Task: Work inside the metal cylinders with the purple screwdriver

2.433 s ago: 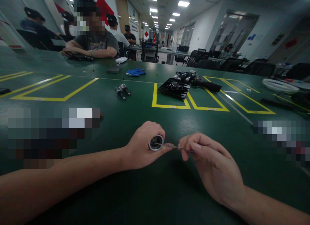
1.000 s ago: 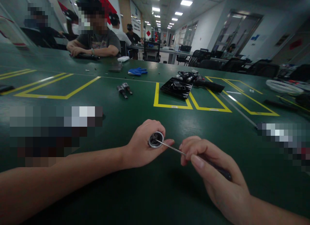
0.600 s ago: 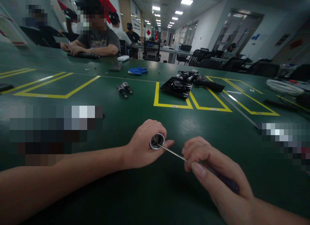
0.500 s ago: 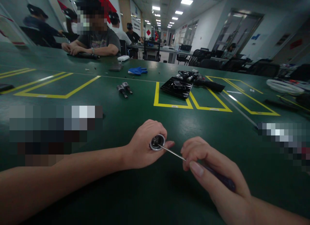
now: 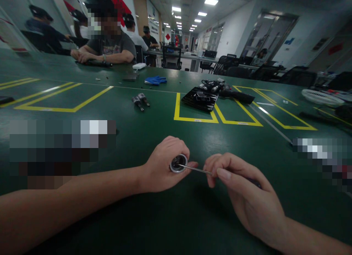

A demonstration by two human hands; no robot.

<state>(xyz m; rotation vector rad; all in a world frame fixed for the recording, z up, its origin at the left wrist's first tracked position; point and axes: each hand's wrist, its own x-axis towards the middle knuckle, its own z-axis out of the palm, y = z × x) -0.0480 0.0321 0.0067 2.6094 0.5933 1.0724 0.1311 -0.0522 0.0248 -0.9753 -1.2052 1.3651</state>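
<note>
My left hand (image 5: 166,165) is wrapped round a short metal cylinder (image 5: 178,169), whose round open end with a silver rim faces me. The inside of the cylinder is dark, and its parts are too small to name. In my right hand (image 5: 244,191) is a screwdriver (image 5: 196,170) with a thin bright shaft and a dark handle mostly covered by the palm. The shaft points left, and its tip reaches inside the cylinder's open end. Both hands are above the green table (image 5: 154,222).
Two small metal-and-black parts (image 5: 140,100) lie ahead, with a blue glove (image 5: 155,80) behind them. A glossy black box (image 5: 200,100) and a pile of cables (image 5: 214,85) rest by yellow tape outlines (image 5: 196,120). A person (image 5: 117,48) sits across the table.
My right hand has turned slightly and risen, so the screwdriver shaft lies flatter, its tip still in the cylinder. My left hand has hardly moved.
</note>
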